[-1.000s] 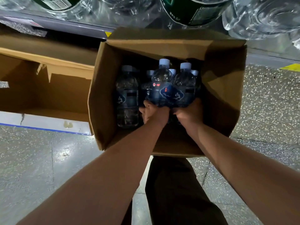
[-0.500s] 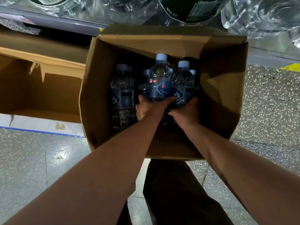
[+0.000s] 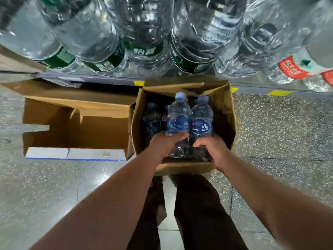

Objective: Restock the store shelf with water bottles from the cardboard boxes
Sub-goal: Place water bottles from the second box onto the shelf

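Bottles (image 3: pixel 178 120) higher, one per hand (image 3: pixel 167 143)

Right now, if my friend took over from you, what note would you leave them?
Left hand grips the left bottle; right hand grips the right bottle.
Both are at the open box on the floor, by the shelf.
A spare bottle stands in that box.
Done: neither held bottle is shelved yet.
Left: shelve these two, then the rest.
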A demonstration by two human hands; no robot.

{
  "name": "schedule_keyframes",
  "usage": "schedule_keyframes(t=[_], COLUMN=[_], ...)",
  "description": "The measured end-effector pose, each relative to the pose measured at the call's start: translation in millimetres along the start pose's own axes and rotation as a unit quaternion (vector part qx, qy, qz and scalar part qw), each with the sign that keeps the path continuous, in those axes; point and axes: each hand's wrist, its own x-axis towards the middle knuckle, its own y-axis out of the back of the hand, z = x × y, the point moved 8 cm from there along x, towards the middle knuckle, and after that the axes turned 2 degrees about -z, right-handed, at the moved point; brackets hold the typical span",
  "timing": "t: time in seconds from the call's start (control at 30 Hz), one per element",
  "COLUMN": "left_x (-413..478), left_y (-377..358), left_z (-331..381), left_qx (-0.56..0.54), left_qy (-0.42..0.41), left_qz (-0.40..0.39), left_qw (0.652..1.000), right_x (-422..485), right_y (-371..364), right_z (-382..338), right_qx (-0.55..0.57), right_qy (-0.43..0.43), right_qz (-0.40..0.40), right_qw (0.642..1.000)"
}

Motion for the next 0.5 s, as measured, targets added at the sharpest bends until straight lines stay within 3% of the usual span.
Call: schedule_keyframes(t=[0.2, 0.5], left_x=[-102, -252], left_y=[26, 56], left_z=[39, 79], left_qx=[0.017, -0.099], left_qy=[-0.062, -0.152], left_qz=[-0.056, 0.002], left_qw=[0.996, 0.983], right_x=[-107, -254], right_y=[-12, -11], right_z=[-32, -99], right_qx=[0.046, 0.053], right_qy=[0.033, 0.192], right_qz=[-0.081, -0.161], right_qw=[0.995, 0.967])
